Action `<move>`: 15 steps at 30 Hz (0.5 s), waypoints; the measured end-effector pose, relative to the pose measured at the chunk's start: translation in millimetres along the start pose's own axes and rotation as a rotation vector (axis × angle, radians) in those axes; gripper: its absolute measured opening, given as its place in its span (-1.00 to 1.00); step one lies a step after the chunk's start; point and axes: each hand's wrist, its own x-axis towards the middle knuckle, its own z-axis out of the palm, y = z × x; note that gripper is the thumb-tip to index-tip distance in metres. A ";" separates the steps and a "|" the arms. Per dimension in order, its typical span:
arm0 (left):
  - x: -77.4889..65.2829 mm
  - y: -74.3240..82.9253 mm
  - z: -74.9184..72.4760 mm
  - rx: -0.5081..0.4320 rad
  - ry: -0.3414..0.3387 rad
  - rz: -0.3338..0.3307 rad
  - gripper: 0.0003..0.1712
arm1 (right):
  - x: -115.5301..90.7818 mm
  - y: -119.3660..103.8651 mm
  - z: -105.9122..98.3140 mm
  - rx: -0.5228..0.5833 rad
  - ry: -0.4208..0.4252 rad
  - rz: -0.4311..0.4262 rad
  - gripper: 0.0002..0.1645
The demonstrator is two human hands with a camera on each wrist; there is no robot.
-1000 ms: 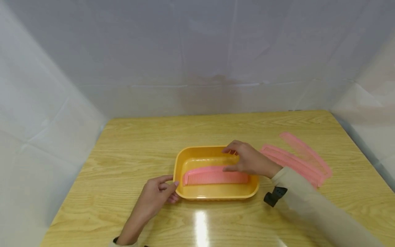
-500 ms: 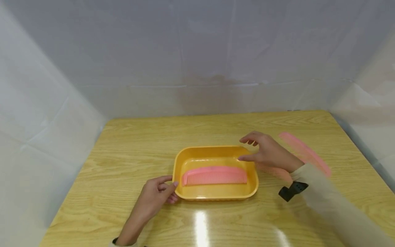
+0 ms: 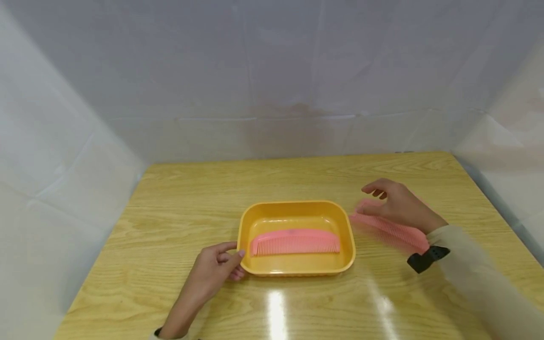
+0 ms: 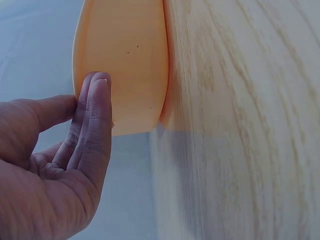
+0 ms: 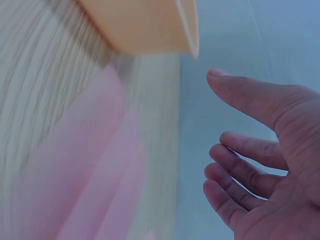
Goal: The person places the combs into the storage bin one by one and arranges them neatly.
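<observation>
A yellow plastic tray (image 3: 297,272) stands on the table with one pink comb (image 3: 293,234) lying flat in it, teeth toward me. My left hand (image 3: 212,270) pinches the tray's left rim, thumb at the rim and fingers along the outer wall, as the left wrist view also shows. To the right of the tray, my right hand (image 3: 399,208) hovers over several pink combs (image 5: 75,150) that overlap on the table. Its fingers are loosely bent, apart from the thumb, and hold nothing. The hand and forearm partly hide these combs in the head view.
The wood-grain table (image 3: 191,198) ends at a straight far edge. A pale sheet (image 3: 272,85) hangs behind it and along both sides. A dark strap (image 3: 428,259) sits at my right wrist.
My right hand has moved right, from above the comb in the tray, out past the tray's rim to the combs on the table. My left hand and the tray stay nearly still.
</observation>
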 end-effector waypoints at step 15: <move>-2.0 2.1 -0.4 0.002 0.016 -0.014 -0.52 | -25.5 41.9 -9.6 0.001 -0.004 0.137 -0.14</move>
